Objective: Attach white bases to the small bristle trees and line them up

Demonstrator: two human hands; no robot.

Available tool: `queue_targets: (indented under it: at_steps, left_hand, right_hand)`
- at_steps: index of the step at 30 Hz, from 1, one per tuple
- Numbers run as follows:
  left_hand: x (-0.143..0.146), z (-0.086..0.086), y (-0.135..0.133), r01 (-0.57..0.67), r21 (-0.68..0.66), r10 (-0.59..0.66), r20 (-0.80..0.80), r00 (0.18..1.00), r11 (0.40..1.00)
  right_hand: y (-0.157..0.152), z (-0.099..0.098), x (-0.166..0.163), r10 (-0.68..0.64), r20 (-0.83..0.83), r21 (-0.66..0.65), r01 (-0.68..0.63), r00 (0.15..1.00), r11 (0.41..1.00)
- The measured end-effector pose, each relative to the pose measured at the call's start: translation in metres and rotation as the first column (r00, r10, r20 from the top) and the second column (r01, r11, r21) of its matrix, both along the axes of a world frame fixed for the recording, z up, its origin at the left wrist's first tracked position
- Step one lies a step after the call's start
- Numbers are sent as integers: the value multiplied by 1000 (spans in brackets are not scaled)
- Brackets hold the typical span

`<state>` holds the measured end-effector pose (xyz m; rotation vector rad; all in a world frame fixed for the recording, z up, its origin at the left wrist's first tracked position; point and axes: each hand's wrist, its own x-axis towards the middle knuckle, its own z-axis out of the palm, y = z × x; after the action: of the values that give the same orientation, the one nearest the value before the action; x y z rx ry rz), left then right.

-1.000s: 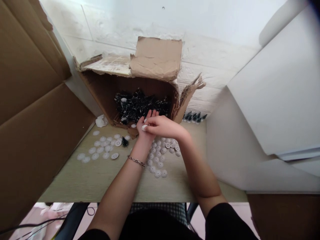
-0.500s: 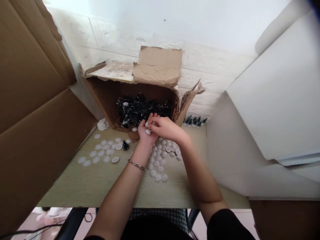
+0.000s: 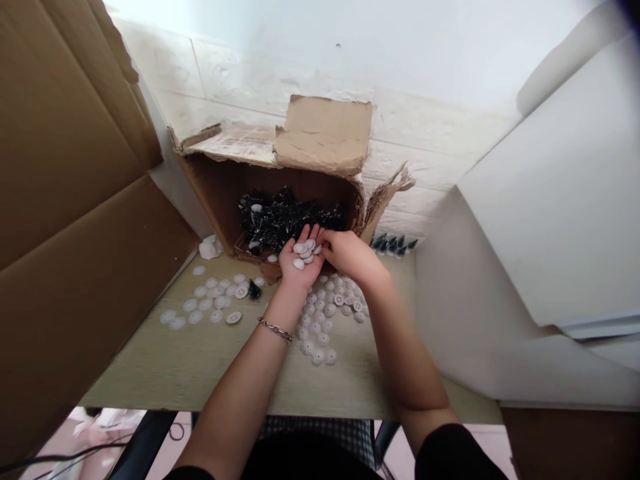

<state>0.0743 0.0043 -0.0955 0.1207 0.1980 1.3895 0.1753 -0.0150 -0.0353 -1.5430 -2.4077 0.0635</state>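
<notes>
My left hand [image 3: 300, 270] is palm up in front of the cardboard box, fingers stretched out, with several small white round discs [image 3: 306, 252] heaped on the palm. My right hand [image 3: 350, 253] comes in from the right, its thumb and fingertips pinched on one white disc [image 3: 318, 250] at the pile's edge. Behind the hands, a heap of small dark green bristle trees with white-frosted tips [image 3: 280, 217] fills the lower part of the box [image 3: 225, 180]. More white discs [image 3: 315, 327] lie under and beside my forearms on the table.
Left on the table [image 3: 165, 373] are scattered white discs [image 3: 205, 303], one small tree [image 3: 254, 290] and a crumpled white scrap [image 3: 211, 247]. Several small trees [image 3: 395, 244] stand in a row at the right by the wall. Large cardboard [image 3: 75, 267] and white panels [image 3: 465, 300] flank the table.
My right hand has drawn back to the right from over the left palm, uncovering the pile of discs there. The left hand stays palm up; the view has shifted slightly.
</notes>
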Motion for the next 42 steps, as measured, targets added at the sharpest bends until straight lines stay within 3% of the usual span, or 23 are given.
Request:
queue_targets:
  at_steps: [15, 20, 26, 42]
  left_hand:
    - [1, -5, 4, 6, 9, -6, 6, 1000, 1000]
    - [0, -5, 4, 7, 13, -8, 15, 1000, 1000]
    - [-1, -4, 3, 21, 44, -23, 66, 998, 999]
    - [-1, -3, 1, 19, 53, -15, -79, 997, 998]
  right_hand:
    - [3, 3, 0, 98, -130, -155, -118, 987, 981]
    - [2, 6, 1, 57, -123, -200, -81, 991, 976]
    - [1, 1, 1, -61, -76, -88, 54, 995, 995]
    - [0, -5, -9, -39, -28, -32, 38, 999, 999]
